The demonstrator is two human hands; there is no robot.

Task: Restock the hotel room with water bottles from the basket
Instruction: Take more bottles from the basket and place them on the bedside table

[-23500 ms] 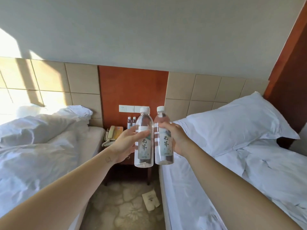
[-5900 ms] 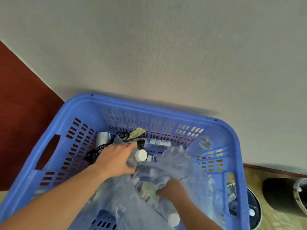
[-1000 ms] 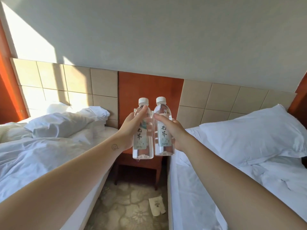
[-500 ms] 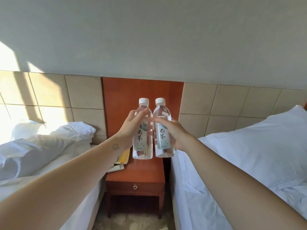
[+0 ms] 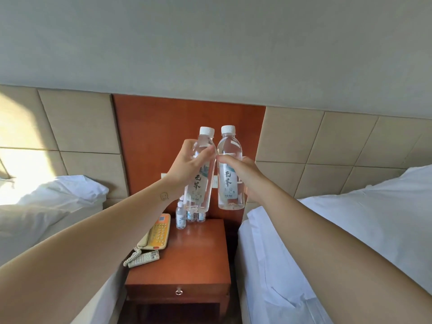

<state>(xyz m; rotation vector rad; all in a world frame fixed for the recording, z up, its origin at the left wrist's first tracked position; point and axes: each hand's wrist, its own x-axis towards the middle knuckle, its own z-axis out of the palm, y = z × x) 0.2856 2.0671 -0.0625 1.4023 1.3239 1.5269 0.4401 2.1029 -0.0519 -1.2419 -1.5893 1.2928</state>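
My left hand (image 5: 187, 168) grips a clear water bottle (image 5: 198, 185) with a white cap and a pale label. My right hand (image 5: 245, 176) grips a second, matching water bottle (image 5: 230, 181). Both bottles are upright, side by side, held in the air above the back of a red-brown nightstand (image 5: 194, 253) between two beds. Three small water bottles (image 5: 190, 217) stand at the nightstand's back edge, partly hidden behind the held bottles. The basket is not in view.
A cream telephone (image 5: 156, 232) with a coiled cord and a white remote control (image 5: 146, 258) lie on the nightstand's left side. A bed with rumpled white bedding (image 5: 42, 213) is at the left, a bed with a white pillow (image 5: 350, 230) at the right.
I have come closer to the nightstand and the view has tilted down, so its top, telephone, remote and standing bottles now show. Both hands keep holding their bottles together.
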